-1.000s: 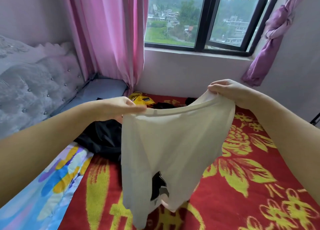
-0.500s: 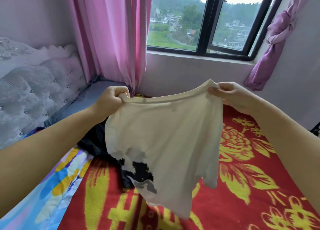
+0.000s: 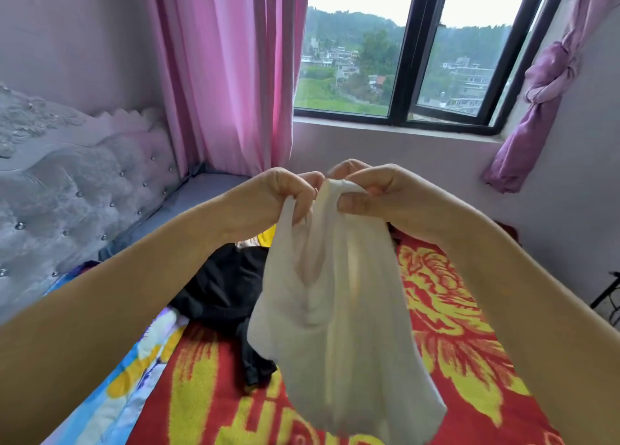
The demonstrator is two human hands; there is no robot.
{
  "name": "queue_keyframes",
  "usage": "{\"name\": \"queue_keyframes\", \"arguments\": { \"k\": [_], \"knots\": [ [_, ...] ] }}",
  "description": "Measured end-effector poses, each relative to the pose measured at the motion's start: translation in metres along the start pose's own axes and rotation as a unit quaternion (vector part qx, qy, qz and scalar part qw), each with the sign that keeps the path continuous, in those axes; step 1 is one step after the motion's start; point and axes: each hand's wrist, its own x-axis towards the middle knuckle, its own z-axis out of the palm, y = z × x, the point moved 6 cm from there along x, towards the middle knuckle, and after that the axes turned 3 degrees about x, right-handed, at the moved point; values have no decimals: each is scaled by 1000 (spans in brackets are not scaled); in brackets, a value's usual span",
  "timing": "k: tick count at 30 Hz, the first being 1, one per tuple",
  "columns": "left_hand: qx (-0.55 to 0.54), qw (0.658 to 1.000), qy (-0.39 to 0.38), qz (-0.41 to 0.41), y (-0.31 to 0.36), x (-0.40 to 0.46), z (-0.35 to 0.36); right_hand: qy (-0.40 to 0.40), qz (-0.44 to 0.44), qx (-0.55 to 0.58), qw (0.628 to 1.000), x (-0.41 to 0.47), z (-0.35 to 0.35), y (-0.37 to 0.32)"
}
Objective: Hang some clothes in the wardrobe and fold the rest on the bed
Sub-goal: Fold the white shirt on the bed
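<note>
Bed (image 3: 453, 327) with red-and-yellow floral blanket under a window, pink curtain (image 3: 228, 75) behind. Left hand (image 3: 278, 196) and right hand (image 3: 372, 193) almost touching, both pinching the top edge of a white T-shirt (image 3: 335, 310) held in the air above the bed, doubled lengthwise. Long axis near vertical, gathered top at the hands, hem drooping down and slightly right. Looks like early folding: nothing folded in view, black garment (image 3: 228, 293) still heaped, yellow item (image 3: 265, 236) behind; wardrobe not visible.

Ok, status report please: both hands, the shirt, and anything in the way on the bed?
Left hand and right hand both grip the white T-shirt, held together. Shirt hangs doubled above the bed. Black garment lies underneath.
</note>
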Motion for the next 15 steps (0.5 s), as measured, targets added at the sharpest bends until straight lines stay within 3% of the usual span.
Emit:
{"name": "queue_keyframes", "arguments": {
  "k": [7, 11, 15],
  "knots": [
    [47, 999, 17, -3, 0, 2, -7, 106, -11, -16, 994, 12, 2, 28],
    [-14, 999, 15, -29, -8, 6, -5, 78, 8, 16, 997, 10, 8, 42],
    [2, 1000, 15, -18, -8, 2, -4, 24, 58, 2, 998, 10, 10, 48]
  ]
}}
